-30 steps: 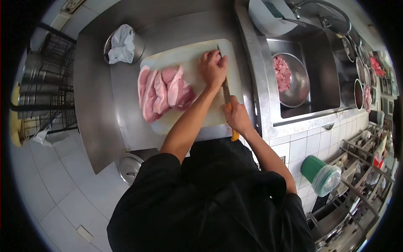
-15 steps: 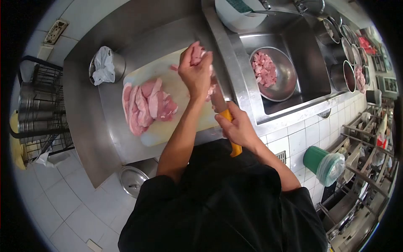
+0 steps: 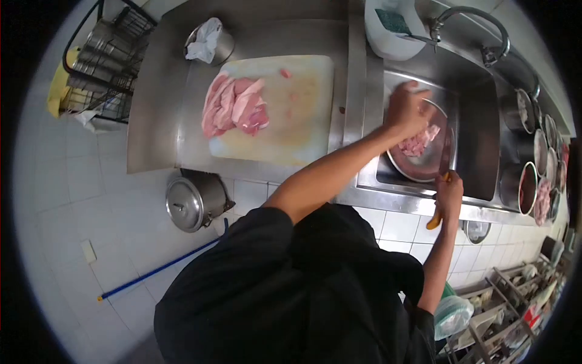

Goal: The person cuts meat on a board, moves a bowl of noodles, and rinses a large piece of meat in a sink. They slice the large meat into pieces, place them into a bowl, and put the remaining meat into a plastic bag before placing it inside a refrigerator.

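My left hand (image 3: 411,110) is over the metal bowl (image 3: 447,115) in the sink, blurred, its fingers apart and nothing visible in them. Pieces of cut pink meat (image 3: 414,144) lie in the bowl just below it. My right hand (image 3: 450,195) grips the orange handle of a knife (image 3: 447,155), whose blade points up along the bowl's right side. To the left, larger slabs of raw meat (image 3: 233,104) rest on the white cutting board (image 3: 309,109), along with a few small scraps.
A white container with a green scouring pad (image 3: 395,36) stands behind the sink (image 3: 479,121), near the faucet (image 3: 473,11). A metal pot with a plastic bag (image 3: 209,42) is at the back left. Several pots (image 3: 518,182) line the right. A lidded pot (image 3: 188,203) stands below the counter.
Both hands have moved right from the cutting board to the bowl, the knife still in my right hand. My left hand has let go of the meat it held. The view has shifted.
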Demonstrator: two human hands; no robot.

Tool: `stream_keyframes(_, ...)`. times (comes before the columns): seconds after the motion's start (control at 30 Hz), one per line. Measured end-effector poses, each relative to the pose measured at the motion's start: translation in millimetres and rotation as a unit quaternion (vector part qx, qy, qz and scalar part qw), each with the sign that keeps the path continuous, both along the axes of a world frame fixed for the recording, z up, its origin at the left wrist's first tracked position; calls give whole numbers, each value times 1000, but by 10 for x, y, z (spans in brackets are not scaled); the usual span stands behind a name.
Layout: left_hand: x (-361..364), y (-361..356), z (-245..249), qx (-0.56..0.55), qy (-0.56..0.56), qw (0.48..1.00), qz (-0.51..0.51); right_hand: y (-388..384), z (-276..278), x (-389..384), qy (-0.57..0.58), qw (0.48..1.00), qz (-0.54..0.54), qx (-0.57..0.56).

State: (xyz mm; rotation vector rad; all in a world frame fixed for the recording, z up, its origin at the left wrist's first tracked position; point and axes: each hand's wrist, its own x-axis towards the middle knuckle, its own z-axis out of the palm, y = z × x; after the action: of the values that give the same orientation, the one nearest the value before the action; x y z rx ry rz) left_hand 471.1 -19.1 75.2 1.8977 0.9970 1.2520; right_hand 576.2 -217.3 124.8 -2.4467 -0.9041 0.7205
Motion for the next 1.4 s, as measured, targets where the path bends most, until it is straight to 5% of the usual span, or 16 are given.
stream_keyframes(0.13,-1364,817,-66,-48,52,980,185,-247,-126,205,115,992,-31,51)
stream_keyframes(0.2,-2057,1418,-535,57,237,909,339,-421,-185,169,153,982,-45,97)
stream_keyframes(0.3,-2722,1670,-873,-73,354,913,191,-544,-346,72,216,961,-54,164)
stream_keyframes(0.37,-2587,1362,-942,-229,253,923,175,-611,-356,41,215,963,-42,155)
stream_keyframes(0.43,-2491,1049,-1100,-64,288,952,87,-628,-311,-36,228,958,-50,166)
stream_keyframes(0.6,-2171,409,-815,23,298,944,142,-643,-226,-44,225,958,-55,169)
stream_keyframes(0.7,-1906,303,-598,140,317,936,61,-591,-179,-52,227,959,-52,161)
stream_keyframes(0.8,-1802,447,-703,80,483,872,-17,-590,-124,-115,233,959,-46,157)
stream_keyframes(0.93,-1860,513,-858,174,455,872,-36,-599,-116,-179,231,961,-40,145)
stream_keyframes(1.03,-1875,556,-855,147,238,959,37,-637,-136,-165,234,960,-44,145)
stream_keyframes(1.13,-2135,621,-730,49,122,983,129,-707,-196,-126,262,949,-56,169)
stream_keyframes(1.3,-2647,629,-981,34,266,945,189,-745,-165,-127,253,953,-44,157)
stream_keyframes(1.4,-2414,451,-901,128,248,938,205,-736,-166,-178,259,954,-53,144)
